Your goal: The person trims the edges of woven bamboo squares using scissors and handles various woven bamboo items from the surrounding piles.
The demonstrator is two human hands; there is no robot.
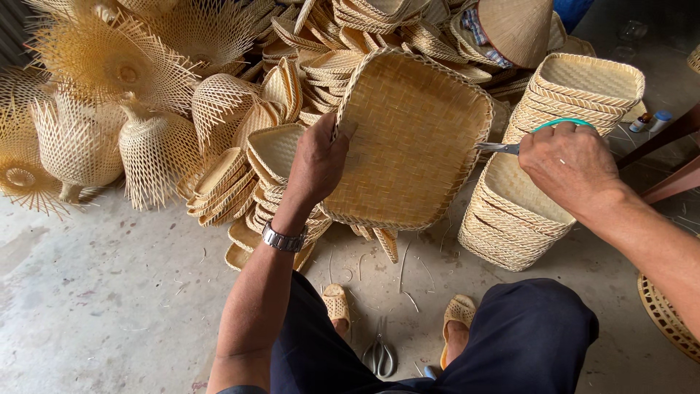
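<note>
Scissors (503,146) sit closed in my right hand (572,164), tips touching the tray (412,138) rim. My left hand (317,160) pinches the tray's opposite edge, holding it tilted above the stacked trays (240,182). Risk: a loose pinch lets the tray twist, so blades could nick the rim binding.

Two hands showed: the left hand (317,162) and the right hand (570,164). One square woven tray (412,138) was held up, and one pair of scissors (510,146) met its edge. A second pair of scissors (380,355) lay on the floor (109,292), between two sandals (337,303). One wristwatch (283,240) was worn. One conical hat (518,28) sat atop the pile, two small bottles (650,121) beyond; the stacked trays were too many to count.
</note>
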